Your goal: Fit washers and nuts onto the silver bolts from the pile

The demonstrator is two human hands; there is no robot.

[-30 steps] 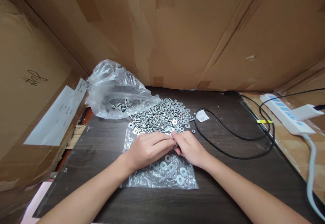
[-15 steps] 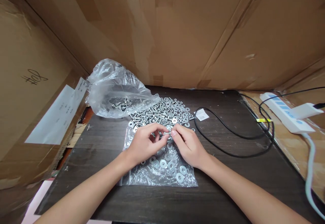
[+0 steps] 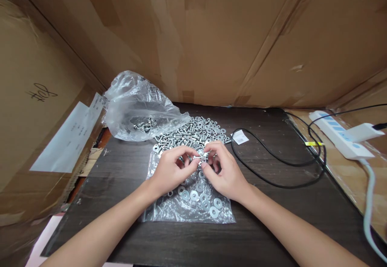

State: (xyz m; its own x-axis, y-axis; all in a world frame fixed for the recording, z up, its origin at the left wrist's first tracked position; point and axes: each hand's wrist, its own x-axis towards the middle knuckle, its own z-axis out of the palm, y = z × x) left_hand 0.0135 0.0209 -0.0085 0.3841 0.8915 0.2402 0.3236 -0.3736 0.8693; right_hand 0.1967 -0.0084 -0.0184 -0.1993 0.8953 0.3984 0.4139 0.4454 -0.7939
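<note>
Between the thumb and forefinger of my left hand (image 3: 173, 168) is a small silver bolt (image 3: 197, 157), lying roughly level. My right hand (image 3: 225, 170) is curled at the bolt's other end, thumb and forefinger on either side of a small metal piece too small to name. Both hands are above a clear plastic bag (image 3: 157, 210) with several flat washers (image 3: 214, 212) on or in it. Just beyond my fingers spreads a pile of loose bolts, nuts and washers (image 3: 184, 132).
A larger crumpled clear bag (image 3: 130, 101) with more hardware stands behind on the left. A black cable (image 3: 281, 186) loops over the dark tabletop (image 3: 272, 226) near a small white label (image 3: 240, 137). A white power strip (image 3: 341, 136) lies right. Cardboard walls (image 3: 223, 49) enclose the back and sides.
My right thumb and forefinger have spread apart around the bolt's end, where they were pressed together before. The left hand keeps its hold on the bolt, nearly still.
</note>
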